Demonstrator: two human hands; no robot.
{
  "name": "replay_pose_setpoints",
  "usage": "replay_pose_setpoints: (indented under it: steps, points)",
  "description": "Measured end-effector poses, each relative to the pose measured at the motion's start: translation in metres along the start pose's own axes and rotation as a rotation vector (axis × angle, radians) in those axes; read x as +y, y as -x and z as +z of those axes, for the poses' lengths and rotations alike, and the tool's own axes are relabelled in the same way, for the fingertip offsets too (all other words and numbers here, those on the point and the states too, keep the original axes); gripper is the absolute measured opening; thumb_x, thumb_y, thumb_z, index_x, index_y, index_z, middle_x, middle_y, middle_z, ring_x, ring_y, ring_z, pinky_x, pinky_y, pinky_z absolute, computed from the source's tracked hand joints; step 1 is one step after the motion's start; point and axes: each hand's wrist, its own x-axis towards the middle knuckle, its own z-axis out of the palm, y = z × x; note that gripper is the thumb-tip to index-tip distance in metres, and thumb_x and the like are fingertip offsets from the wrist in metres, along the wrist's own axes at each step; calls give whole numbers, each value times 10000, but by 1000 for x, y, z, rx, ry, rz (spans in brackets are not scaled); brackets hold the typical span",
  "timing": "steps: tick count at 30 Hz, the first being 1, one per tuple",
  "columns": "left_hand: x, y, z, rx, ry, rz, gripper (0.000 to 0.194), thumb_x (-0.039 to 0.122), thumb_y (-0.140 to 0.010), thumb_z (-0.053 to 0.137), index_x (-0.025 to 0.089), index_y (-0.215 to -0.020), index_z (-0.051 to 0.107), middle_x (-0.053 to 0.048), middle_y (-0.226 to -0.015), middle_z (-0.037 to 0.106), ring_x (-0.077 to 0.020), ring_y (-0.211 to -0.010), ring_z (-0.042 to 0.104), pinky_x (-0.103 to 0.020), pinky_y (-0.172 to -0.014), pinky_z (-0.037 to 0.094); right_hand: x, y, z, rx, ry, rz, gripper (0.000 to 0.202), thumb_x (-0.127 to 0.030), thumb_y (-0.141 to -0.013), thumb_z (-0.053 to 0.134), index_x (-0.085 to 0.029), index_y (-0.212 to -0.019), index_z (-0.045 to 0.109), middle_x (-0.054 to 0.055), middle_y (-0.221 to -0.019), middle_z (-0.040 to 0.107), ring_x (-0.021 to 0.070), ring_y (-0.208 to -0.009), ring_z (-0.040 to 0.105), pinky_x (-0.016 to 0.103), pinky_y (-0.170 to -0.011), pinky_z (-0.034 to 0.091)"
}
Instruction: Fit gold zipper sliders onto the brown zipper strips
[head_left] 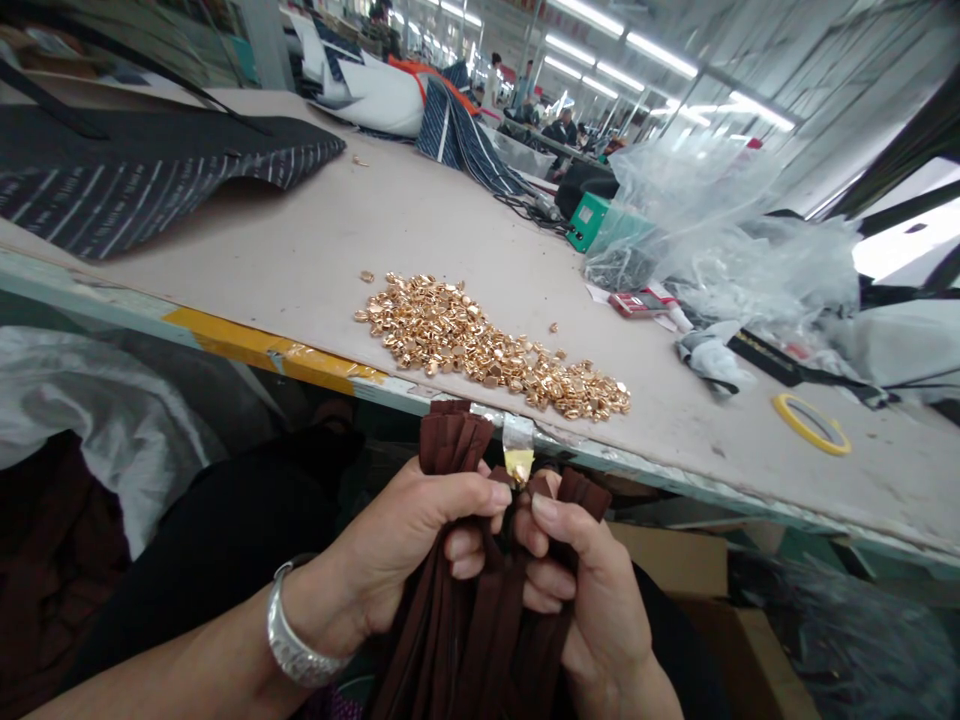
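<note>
My left hand (442, 515) is closed around a bundle of dark brown zipper tapes (454, 440), its folded ends standing above the thumb. More brown tapes (585, 492) are gripped in my right hand (589, 560), thumb pressed on top. Between both sets of fingertips, a small gold zipper slider (520, 474) shows at a yellow-and-clear taped tab on the table edge. Tape ends from each hand come close to it; whether they enter it is too small to tell. Long tapes hang below my hands. Just beyond lies a heap of gold sliders (480, 345).
The table edge (247, 345) runs right before my hands. At right are a yellow tape roll (811, 423), clear plastic bags (697, 220) and a green box (589, 222). Dark striped fabric (150, 190) lies at left. A cardboard box (675, 560) stands below the table.
</note>
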Motion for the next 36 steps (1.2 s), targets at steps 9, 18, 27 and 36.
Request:
replay_pose_setpoints:
  steps: [9,18,27,36]
  points:
    - [0,-2,-3,44,-11,30,162,211,-697,699,126,-604,597,55,-481,451,-24,-387,314,-144,-378,304,1,0,-1,18,54,-187,292,-274,-745,749,-180,-679,481,-76,-557,527,-16,-340,234,79,-320,219]
    - [-1,1,1,104,-59,73,146,230,-690,711,156,-645,594,74,-427,441,-37,-379,349,-153,-397,306,3,-4,8,237,329,-321,374,-350,-670,830,-154,-613,517,-63,-519,518,2,-359,310,110,-336,242]
    - [-2,1,3,120,-142,78,179,253,-679,697,164,-604,561,73,-415,435,-47,-384,368,-167,-410,286,1,-3,8,212,320,-307,358,-323,-656,822,-164,-596,507,-65,-505,505,2,-346,282,119,-329,221]
    - [2,2,1,77,-179,63,166,249,-656,667,151,-563,569,54,-423,445,-57,-386,364,-187,-407,275,-2,0,0,22,84,-60,324,-269,-681,779,-180,-646,469,-76,-517,517,-14,-333,204,85,-300,206]
